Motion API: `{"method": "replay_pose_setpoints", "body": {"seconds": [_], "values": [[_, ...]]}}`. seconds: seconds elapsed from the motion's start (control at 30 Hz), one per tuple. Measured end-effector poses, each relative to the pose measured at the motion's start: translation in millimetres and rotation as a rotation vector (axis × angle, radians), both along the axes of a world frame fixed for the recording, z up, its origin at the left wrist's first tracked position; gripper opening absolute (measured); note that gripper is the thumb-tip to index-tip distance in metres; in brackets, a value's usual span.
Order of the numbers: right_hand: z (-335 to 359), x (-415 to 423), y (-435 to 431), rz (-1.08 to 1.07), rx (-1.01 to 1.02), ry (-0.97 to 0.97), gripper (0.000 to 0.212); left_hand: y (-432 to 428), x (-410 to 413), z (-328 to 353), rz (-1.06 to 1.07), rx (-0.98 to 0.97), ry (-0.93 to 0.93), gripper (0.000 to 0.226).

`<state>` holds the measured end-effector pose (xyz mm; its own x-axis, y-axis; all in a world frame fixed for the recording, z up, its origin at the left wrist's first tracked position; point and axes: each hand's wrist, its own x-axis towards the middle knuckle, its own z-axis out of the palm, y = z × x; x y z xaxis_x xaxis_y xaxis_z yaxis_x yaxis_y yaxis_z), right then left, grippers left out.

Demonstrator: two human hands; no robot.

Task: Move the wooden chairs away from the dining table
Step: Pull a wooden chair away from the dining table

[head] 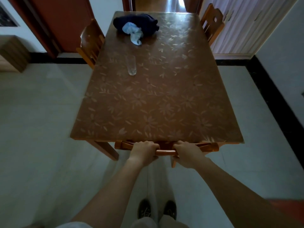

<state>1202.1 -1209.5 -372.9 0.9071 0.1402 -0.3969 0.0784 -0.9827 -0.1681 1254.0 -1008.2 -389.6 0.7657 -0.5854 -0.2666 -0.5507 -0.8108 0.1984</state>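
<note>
Gripping the near chair (166, 152) by its top rail, tucked under the dining table (156, 99), my left hand (144, 151) and right hand (187, 154) curl closed; it seems rigid, heavy.

Open floor (41, 112) is found on both sides of the dining table (156, 104); far sides are blocked by two chairs (91, 41).

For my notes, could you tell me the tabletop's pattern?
Pale flowers and leaves on brown tabletop, head view.
</note>
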Motion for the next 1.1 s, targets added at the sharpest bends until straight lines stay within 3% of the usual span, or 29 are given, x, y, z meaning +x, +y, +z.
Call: {"method": "replay_pose_setpoints", "body": {"seconds": [0.13, 0.27, 0.63, 0.87, 1.1], "values": [[1, 6, 5, 0.011, -0.061, -0.007, 0.021, -1, 2, -3, -0.015, 0.000, -0.066, 0.018], [2, 7, 4, 0.156, -0.179, -0.022, 0.021, 1, 0, -1, -0.085, 0.034, -0.067, 0.018], [60, -38, -19, 0.201, -0.028, -0.074, 0.017, -3, -50, 65, -0.128, -0.089, -0.101, 0.007], [71, -135, -12, 0.216, -0.057, -0.045, 0.022, 6, -141, 75, -0.195, -0.121, -0.012, 0.010], [60, -271, 19, 0.155, -0.025, -0.081, 0.017, 37, -265, 68, -0.263, -0.137, -0.050, 0.008]]}}
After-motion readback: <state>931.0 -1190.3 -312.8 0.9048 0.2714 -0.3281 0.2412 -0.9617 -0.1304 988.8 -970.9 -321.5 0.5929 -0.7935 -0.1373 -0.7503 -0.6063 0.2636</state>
